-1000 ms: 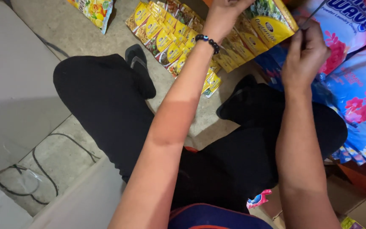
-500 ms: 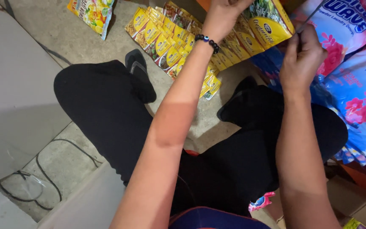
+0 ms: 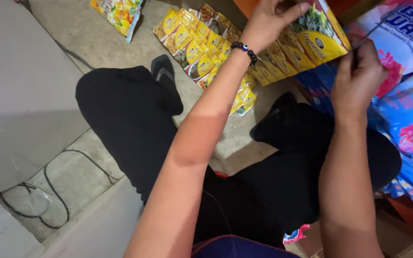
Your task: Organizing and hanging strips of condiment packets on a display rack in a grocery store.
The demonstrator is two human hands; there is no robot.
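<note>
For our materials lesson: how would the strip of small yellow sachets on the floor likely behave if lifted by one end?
The strip of yellow sachets would probably hang floppy, since its joined packets already lie in an uneven, overlapping row. It is likely light, each packet looking thin and flat. The glossy film may feel slippery. The left hand grips a similar sachet by an edge.
</note>
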